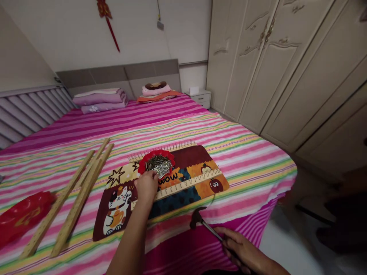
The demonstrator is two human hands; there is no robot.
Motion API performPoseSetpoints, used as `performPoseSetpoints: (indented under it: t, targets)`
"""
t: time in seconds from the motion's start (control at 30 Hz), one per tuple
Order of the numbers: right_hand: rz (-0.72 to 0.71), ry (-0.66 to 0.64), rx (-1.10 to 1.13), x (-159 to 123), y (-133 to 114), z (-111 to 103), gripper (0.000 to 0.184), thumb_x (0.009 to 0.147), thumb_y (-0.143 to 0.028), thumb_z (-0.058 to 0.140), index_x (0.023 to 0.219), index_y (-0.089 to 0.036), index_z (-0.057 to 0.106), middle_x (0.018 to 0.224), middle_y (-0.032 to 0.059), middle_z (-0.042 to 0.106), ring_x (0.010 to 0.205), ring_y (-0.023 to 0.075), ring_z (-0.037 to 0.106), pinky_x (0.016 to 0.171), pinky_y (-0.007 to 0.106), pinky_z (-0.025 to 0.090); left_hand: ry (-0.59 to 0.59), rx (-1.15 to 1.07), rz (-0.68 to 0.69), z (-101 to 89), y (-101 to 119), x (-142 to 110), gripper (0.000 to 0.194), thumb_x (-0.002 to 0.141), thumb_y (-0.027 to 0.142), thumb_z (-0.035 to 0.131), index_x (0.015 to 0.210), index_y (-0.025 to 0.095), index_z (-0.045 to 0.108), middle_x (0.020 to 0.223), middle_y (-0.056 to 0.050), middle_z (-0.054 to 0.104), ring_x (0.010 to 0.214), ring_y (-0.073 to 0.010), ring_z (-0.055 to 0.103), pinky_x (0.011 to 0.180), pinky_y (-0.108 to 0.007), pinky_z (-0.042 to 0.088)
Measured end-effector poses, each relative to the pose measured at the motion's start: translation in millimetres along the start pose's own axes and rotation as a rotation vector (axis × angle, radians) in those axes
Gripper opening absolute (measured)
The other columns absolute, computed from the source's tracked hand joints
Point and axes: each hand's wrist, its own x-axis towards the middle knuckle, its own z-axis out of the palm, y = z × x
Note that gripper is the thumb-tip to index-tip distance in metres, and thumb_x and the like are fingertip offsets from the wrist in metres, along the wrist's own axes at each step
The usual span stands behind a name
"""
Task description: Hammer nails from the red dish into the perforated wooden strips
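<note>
The right hand (235, 244) has its fingers curled around the hammer (196, 219), over the near edge of the bed (252, 162). The left hand (147, 186), fingers bent, is at the red bowl (171, 155) of nails (160, 166) by the far edge of the mat (192, 156); I cannot tell if it holds any.

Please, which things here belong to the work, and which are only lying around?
Work: hammer in right hand; nails in red dish, at left hand; nail-studded strips; mat; probably loose wooden bars.

Lying around, apparently: folded purple bedding; pink pile.
</note>
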Motion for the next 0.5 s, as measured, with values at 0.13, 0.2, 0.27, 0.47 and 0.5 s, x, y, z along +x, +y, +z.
performPoseSetpoints:
  t: [0.13, 0.2, 0.27, 0.47, 0.5]
  targets:
    - [0.010, -0.007, 0.038, 2.5, 2.1, -1.5, 0.058, 0.074, -0.041, 0.044, 0.127, -0.019, 0.050, 0.056, -0.0063, 0.046, 0.034, 0.0049, 0.034, 0.031, 0.013, 0.016, -0.218, 0.117, -0.144, 16.7, 16.7, 29.4, 0.017, 0.067, 0.022, 0.053, 0.064, 0.019, 0.069, 0.077, -0.013, 0.071, 0.081, -0.0298, 0.064, 0.076, -0.044, 0.037]
    - [0.014, -0.025, 0.049, 5.4, 5.9, -3.4, 0.058, 0.073, -0.040, 0.044, 0.127, -0.019, 0.049, 0.055, -0.0067, 0.046, 0.035, 0.0048, 0.034, 0.031, 0.013, 0.017, -0.240, 0.096, -0.183, 21.8, 18.0, 36.0, 0.014, 0.064, 0.021, 0.054, 0.058, 0.018, 0.066, 0.070, -0.013, 0.070, 0.075, -0.0292, 0.064, 0.074, -0.043, 0.038]
    - [0.015, -0.047, 0.045, 8.5, 9.3, -5.5, 0.058, 0.073, -0.038, 0.044, 0.126, -0.018, 0.049, 0.054, -0.0074, 0.046, 0.034, 0.0046, 0.034, 0.030, 0.013, 0.018, -0.237, 0.061, -0.196, 23.5, 15.5, 38.3, 0.013, 0.063, 0.022, 0.055, 0.057, 0.019, 0.065, 0.066, -0.011, 0.069, 0.073, -0.0282, 0.064, 0.072, -0.041, 0.039]
    - [0.004, -0.099, 0.045, 10.3, 9.9, -8.0, 0.054, 0.075, -0.035, 0.042, 0.126, -0.020, 0.049, 0.053, -0.0085, 0.044, 0.033, 0.0049, 0.033, 0.027, 0.014, 0.019, -0.197, -0.111, -0.203, 14.0, -0.6, 39.1, 0.013, 0.063, 0.029, 0.055, 0.057, 0.021, 0.064, 0.059, -0.007, 0.065, 0.065, -0.0249, 0.062, 0.063, -0.035, 0.040]
    - [0.005, -0.097, 0.046, 9.8, 9.4, -7.7, 0.054, 0.075, -0.035, 0.042, 0.126, -0.020, 0.049, 0.053, -0.0085, 0.044, 0.033, 0.0046, 0.032, 0.027, 0.013, 0.019, -0.190, -0.149, -0.198, 11.2, -2.8, 39.5, 0.013, 0.063, 0.030, 0.056, 0.058, 0.021, 0.063, 0.058, -0.006, 0.065, 0.063, -0.0232, 0.061, 0.062, -0.033, 0.041]
